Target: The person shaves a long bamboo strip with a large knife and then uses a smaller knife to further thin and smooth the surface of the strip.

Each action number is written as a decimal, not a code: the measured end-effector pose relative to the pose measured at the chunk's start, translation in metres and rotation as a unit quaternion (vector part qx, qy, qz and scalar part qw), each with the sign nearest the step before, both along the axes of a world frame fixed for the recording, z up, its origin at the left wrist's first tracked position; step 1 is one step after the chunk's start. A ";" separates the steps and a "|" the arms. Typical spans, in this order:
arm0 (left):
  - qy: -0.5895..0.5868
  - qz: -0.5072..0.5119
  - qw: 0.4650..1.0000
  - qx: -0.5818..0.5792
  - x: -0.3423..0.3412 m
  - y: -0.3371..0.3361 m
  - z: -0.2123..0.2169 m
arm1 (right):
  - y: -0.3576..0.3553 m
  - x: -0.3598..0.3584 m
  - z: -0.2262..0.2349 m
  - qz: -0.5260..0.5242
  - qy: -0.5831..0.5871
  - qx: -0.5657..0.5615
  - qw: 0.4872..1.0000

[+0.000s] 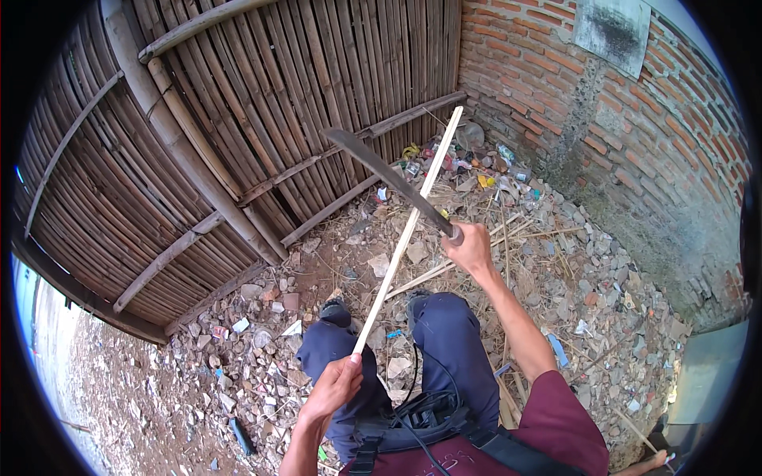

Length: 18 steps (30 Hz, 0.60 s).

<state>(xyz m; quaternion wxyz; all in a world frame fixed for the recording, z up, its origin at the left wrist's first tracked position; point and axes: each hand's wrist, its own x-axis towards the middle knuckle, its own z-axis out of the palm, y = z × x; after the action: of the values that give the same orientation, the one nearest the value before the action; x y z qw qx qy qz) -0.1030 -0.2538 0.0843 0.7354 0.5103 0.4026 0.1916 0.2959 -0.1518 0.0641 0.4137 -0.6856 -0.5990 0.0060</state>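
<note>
My left hand (336, 384) is closed round the near end of a long, pale bamboo strip (398, 252), in front of my left knee. The strip slants up and away to the right, its far end off the ground. In my right hand (470, 247) is the handle of a machete (389, 176), held beyond my right knee. Its long dark blade points up and to the left and crosses over the strip about midway. Whether the blade touches the strip I cannot tell. More split bamboo pieces (425, 278) lie on the ground beyond my knees.
A bamboo slat wall (317, 87) rises at the far left, and a brick wall (532, 75) at the far right. Stony ground (262, 361) with scattered litter surrounds my legs. Rubbish (484, 170) is heaped in the corner. A dark cable (413, 373) hangs by my lap.
</note>
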 end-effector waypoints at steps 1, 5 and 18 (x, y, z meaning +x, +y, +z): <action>-0.004 0.001 1.000 0.003 0.001 0.003 0.001 | -0.004 -0.006 0.001 0.001 -0.004 0.003 1.000; -0.022 -0.012 0.999 -0.025 0.003 0.007 0.003 | -0.019 -0.031 0.000 0.096 -0.082 0.049 0.991; -0.013 -0.033 0.996 -0.087 -0.005 0.001 -0.004 | -0.002 -0.002 -0.008 0.069 -0.068 0.109 0.989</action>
<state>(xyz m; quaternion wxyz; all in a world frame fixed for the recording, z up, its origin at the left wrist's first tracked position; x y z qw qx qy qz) -0.1082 -0.2526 0.0806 0.7883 0.4545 0.3911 0.1381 0.2938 -0.1542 0.0565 0.4428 -0.5924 -0.6685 -0.0776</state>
